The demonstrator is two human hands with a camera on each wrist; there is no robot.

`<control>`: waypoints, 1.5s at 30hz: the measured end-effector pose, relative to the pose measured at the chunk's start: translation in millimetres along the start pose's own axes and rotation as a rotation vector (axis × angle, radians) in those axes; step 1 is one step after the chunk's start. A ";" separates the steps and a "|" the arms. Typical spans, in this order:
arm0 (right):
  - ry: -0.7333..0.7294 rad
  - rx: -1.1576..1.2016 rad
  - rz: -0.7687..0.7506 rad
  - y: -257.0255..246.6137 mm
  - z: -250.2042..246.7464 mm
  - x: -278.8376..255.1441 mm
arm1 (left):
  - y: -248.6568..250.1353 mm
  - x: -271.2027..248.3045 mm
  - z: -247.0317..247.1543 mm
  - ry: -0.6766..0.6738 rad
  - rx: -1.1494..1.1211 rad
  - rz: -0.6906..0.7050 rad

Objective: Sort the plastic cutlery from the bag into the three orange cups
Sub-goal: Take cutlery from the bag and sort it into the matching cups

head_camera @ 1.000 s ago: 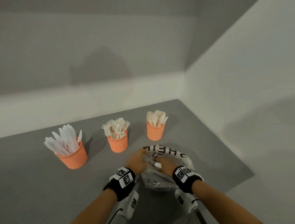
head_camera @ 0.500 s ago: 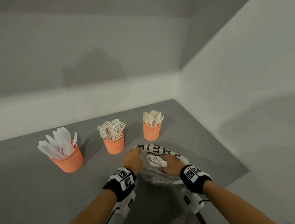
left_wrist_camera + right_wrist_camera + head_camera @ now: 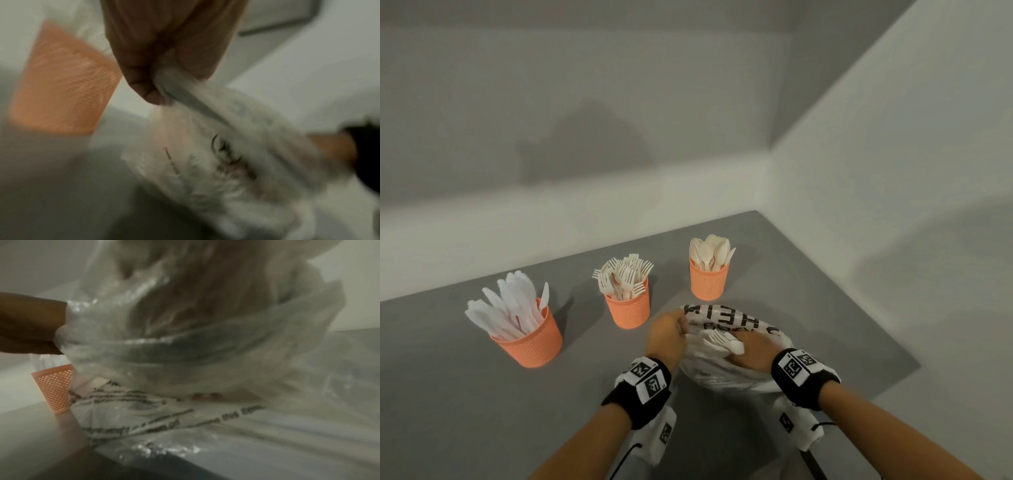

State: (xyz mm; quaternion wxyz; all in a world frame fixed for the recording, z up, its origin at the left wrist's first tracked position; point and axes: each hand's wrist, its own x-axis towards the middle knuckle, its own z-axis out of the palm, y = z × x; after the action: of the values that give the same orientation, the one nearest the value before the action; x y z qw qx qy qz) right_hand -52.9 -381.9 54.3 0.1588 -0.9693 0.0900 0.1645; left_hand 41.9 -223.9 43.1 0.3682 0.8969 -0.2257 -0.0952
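Since the earlier frame, right hand (image 3: 751, 349) has risen out of the bag (image 3: 726, 373) with a small bunch of forks (image 3: 722, 341); it now sits at the bag mouth, fingers curled round the handles. Left hand (image 3: 666, 334) pinches the bag rim, holding it open. Bag lies on the grey surface (image 3: 465, 411), just in front of the fork cup (image 3: 627, 308) and spoon cup (image 3: 709, 282); knife cup (image 3: 530, 342) well left. Judgement: forks light, stiff, slick, tines snag film; grip handles. Bag limp, hold by rim.

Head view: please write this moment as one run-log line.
left hand: holds clear plastic bag | right hand: grips white plastic forks
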 end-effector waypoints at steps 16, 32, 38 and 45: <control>0.465 1.245 -0.043 -20.3 -55.0 13.7 | 16.5 7.5 -24.6 0.042 -0.136 0.122; 0.517 1.499 -0.221 -143.0 -58.0 49.2 | -3.6 -22.0 -81.9 -0.244 -1.375 -0.673; 0.506 1.637 -0.112 -169.4 -36.2 59.3 | 0.1 -20.6 -96.7 -0.326 -1.241 -0.536; -0.205 1.519 -0.288 -159.2 -40.1 64.6 | -21.5 -9.2 -122.6 -0.357 -1.101 -0.196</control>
State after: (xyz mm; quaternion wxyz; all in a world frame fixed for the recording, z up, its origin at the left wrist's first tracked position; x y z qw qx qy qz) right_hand 54.9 -254.8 112.1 0.8063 -0.5772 0.0359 0.1243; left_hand 82.4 -130.3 115.2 0.7256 0.5604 -0.1176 -0.3816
